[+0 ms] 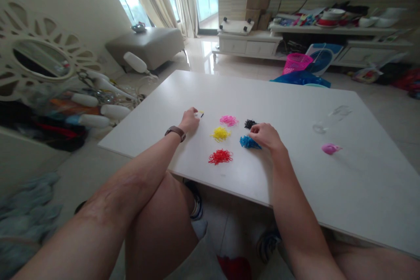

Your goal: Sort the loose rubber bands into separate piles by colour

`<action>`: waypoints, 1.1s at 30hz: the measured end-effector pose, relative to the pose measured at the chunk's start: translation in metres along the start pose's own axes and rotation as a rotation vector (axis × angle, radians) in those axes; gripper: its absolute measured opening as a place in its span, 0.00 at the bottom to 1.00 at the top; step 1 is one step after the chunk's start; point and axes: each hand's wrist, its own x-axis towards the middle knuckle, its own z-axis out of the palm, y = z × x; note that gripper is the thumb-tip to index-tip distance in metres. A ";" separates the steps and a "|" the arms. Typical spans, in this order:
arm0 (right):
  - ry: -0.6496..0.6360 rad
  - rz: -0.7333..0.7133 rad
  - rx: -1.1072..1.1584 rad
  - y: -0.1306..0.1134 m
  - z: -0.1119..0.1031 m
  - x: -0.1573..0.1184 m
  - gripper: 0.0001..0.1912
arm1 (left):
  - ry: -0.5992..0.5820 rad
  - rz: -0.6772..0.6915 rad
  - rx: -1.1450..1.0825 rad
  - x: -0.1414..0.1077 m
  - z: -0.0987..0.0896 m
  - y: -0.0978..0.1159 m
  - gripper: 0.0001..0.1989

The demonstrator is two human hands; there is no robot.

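Small loops that look like rubber bands lie in colour piles on the white table [295,109]: a pink pile [229,120], a yellow pile [221,134], a red pile [221,156], a black pile [250,124] and a blue pile [248,142]. My left hand [189,121], with a watch on its wrist, rests left of the piles. Its fingers are closed by a tiny yellow-and-dark strip [201,114], whose far end sticks out past the fingertips. My right hand [265,134] reaches over the blue pile, fingertips pinched together between blue and black. Whatever the pinch holds is hidden.
Toward the table's right side lie a clear plastic container [333,119] and a small pink-purple object [330,148]. A lamp with white shades [113,111] stands by the left edge. Beyond the far edge are a pink basket [296,63] and a blue bag [300,78].
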 end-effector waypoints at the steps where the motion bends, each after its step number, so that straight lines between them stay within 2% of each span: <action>1: 0.013 0.008 -0.008 0.000 0.000 0.000 0.08 | -0.020 0.003 0.014 0.001 0.001 -0.002 0.22; 8: 0.144 0.064 0.013 -0.003 0.002 0.002 0.10 | -0.064 0.100 0.108 0.009 0.017 -0.008 0.33; 11: 0.182 0.062 0.054 -0.005 0.004 0.003 0.11 | -0.071 0.134 0.161 0.013 0.022 -0.007 0.27; 14: 0.200 0.048 0.093 -0.006 0.006 0.003 0.13 | 0.000 0.137 0.170 0.017 0.023 -0.006 0.18; 20: 0.198 0.009 0.137 -0.009 0.007 0.003 0.14 | 0.055 0.070 0.085 0.016 0.017 -0.001 0.08; 27: 0.193 -0.007 0.157 -0.010 0.009 0.003 0.14 | 0.047 0.086 -0.035 0.009 0.011 0.008 0.07; 30: 0.208 -0.037 0.213 -0.009 0.012 0.005 0.13 | -0.036 0.178 -0.142 0.006 0.009 0.019 0.07; 33: 0.244 -0.114 0.363 -0.009 0.016 0.006 0.11 | -0.229 0.347 -0.315 -0.003 0.010 0.037 0.09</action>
